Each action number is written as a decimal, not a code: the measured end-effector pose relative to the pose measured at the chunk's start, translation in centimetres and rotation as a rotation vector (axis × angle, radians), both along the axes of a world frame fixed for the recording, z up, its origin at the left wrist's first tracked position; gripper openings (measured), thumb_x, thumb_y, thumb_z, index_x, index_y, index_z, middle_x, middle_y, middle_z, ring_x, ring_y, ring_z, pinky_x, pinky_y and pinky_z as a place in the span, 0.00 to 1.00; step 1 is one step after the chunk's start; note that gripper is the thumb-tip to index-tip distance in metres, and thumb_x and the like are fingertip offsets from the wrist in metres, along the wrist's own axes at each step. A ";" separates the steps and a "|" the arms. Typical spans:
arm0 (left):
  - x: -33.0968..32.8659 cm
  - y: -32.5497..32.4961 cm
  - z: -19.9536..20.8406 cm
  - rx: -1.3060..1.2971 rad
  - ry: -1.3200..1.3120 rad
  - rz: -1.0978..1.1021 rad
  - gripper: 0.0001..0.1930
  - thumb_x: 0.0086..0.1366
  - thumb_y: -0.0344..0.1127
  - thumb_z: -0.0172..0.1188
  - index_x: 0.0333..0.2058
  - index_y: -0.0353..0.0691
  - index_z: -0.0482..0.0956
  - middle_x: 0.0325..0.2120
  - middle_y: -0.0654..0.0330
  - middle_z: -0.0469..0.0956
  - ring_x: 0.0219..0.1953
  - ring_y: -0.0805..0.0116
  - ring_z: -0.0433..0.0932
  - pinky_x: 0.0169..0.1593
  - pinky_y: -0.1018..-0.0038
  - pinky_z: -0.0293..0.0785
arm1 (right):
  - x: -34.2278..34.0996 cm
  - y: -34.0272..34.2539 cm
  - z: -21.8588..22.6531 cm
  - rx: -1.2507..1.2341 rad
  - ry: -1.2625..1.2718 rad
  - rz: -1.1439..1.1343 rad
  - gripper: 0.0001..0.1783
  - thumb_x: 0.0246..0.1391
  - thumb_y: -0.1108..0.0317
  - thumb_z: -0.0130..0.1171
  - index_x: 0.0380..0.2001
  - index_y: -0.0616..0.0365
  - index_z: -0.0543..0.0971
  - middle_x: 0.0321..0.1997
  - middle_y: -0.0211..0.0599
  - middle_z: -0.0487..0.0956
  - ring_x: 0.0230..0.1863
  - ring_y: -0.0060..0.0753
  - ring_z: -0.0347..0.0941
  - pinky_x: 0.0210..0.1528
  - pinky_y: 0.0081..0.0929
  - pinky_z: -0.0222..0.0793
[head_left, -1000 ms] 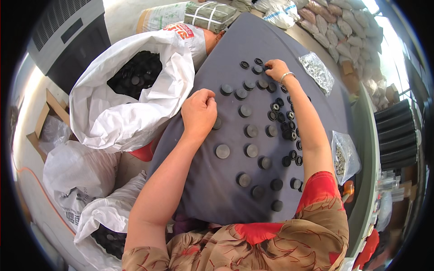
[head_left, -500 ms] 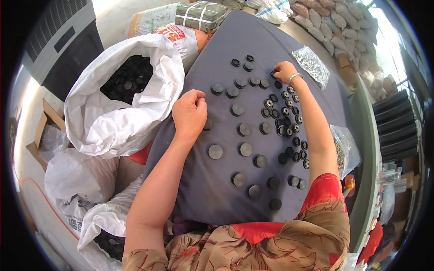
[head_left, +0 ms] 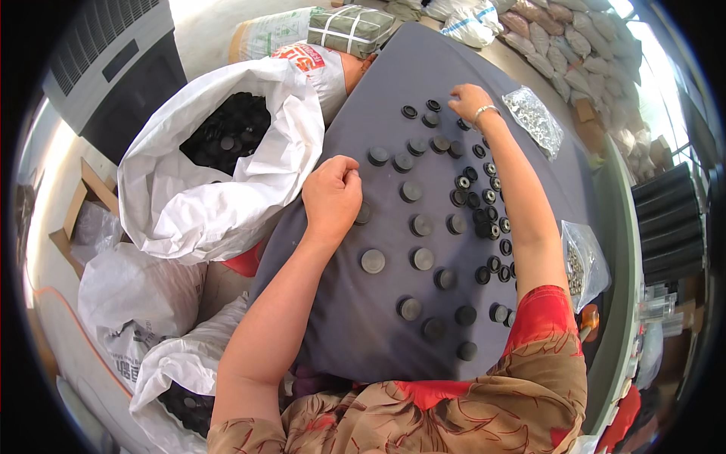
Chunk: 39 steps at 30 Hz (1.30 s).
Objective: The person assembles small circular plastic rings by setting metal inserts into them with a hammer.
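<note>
My left hand (head_left: 333, 195) is closed in a fist over the left part of the grey-covered table; what it holds, if anything, is hidden. A round black cap (head_left: 362, 213) shows partly beside it. Toward the far right, my right hand (head_left: 470, 101), with a bracelet at the wrist, hovers with half-bent fingers slightly apart. Nothing shows between them. Just below it lies a black ring (head_left: 463, 124). Left of its fingertips is another black ring (head_left: 433, 106). Several black caps (head_left: 420, 225) lie spread across the middle, and black rings with metal centres (head_left: 463, 182) cluster near my right forearm.
A white sack (head_left: 227, 219) of black caps stands open at the left. Smaller white sacks (head_left: 144, 291) sit nearer. Clear bags of small metal parts (head_left: 533, 121) lie along the table's right side. A green-grey ledge (head_left: 624, 250) borders the right; filled sacks (head_left: 560, 45) are piled behind.
My right hand has moved up and left, off the black ring it was touching, which now lies below it. My left fist stays closed. The whole view has shifted slightly.
</note>
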State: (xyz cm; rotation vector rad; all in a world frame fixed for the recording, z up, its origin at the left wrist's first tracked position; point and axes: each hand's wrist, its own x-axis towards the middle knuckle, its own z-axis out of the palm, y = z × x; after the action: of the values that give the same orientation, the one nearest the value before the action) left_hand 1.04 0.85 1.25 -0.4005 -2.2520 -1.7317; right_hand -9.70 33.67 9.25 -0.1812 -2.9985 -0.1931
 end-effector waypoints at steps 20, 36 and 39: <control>0.0 0.2 0.5 -0.040 0.039 0.007 0.03 0.55 0.26 0.55 0.29 0.36 0.77 0.27 0.54 0.79 0.29 0.54 0.78 0.34 0.64 0.73 | -3.4 -1.7 -3.6 -0.193 0.036 0.031 0.20 0.43 0.61 0.61 0.40 0.59 0.82 0.43 0.47 0.81 0.46 0.48 0.76 0.51 0.36 0.71; -0.2 0.1 0.1 -0.021 -0.002 0.006 0.03 0.56 0.25 0.57 0.29 0.34 0.78 0.20 0.55 0.77 0.22 0.62 0.76 0.29 0.70 0.71 | 2.7 8.1 -0.4 -0.167 0.086 -0.145 0.18 0.38 0.63 0.63 0.36 0.57 0.83 0.39 0.48 0.81 0.43 0.46 0.78 0.47 0.35 0.73; -0.2 0.0 -0.2 -0.014 -0.016 0.002 0.03 0.56 0.25 0.57 0.29 0.34 0.78 0.20 0.55 0.77 0.22 0.63 0.76 0.29 0.71 0.71 | 3.7 8.7 -1.5 -0.279 0.026 -0.264 0.19 0.38 0.66 0.65 0.38 0.57 0.84 0.39 0.47 0.82 0.43 0.44 0.78 0.48 0.34 0.73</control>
State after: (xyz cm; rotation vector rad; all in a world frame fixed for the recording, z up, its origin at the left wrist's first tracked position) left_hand 0.84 0.82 1.08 -0.3880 -2.2760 -1.7248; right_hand -5.99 42.41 7.79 -0.6033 -2.9528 0.2029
